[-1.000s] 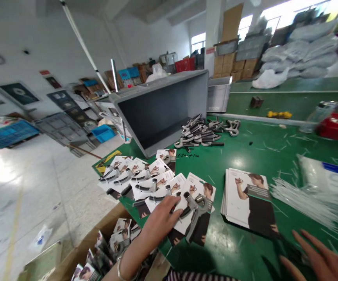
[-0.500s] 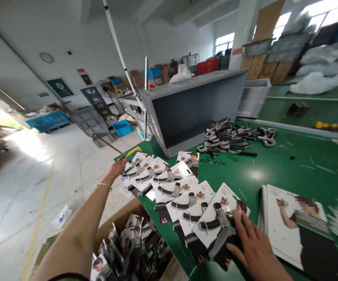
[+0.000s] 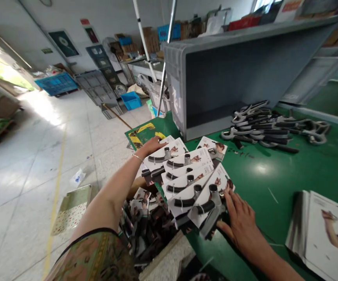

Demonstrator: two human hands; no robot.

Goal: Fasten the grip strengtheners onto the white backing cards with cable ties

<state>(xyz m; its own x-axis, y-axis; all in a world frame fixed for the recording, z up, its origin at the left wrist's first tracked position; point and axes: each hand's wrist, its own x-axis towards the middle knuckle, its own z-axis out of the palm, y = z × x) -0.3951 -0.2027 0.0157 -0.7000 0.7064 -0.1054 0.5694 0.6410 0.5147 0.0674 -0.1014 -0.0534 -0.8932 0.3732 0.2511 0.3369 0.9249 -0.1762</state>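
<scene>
Several hand grippers, each tied to a printed card, lie in an overlapping row of carded hand grippers [image 3: 188, 162] along the edge of the green table. My left hand [image 3: 152, 146] is bent round the far end of the row, its fingertips partly hidden by the cards. At the near end my right hand [image 3: 240, 214] presses on the nearest card's side, thumb apart from the fingers. Between them the two hands hold the row together. One more carded hand gripper [image 3: 212, 148] lies just behind the row.
A cardboard box [image 3: 169, 255] of carded hand grippers stands below the table edge. A grey crate [image 3: 177, 93] lies on its side, with a pile of loose hand grippers [image 3: 262, 127] at its mouth. A stack of printed cards [image 3: 318, 234] sits at the right.
My left hand went from the near cards to the row's far end. My right hand came from the right to the near end. The carded hand grippers are now bunched closer together.
</scene>
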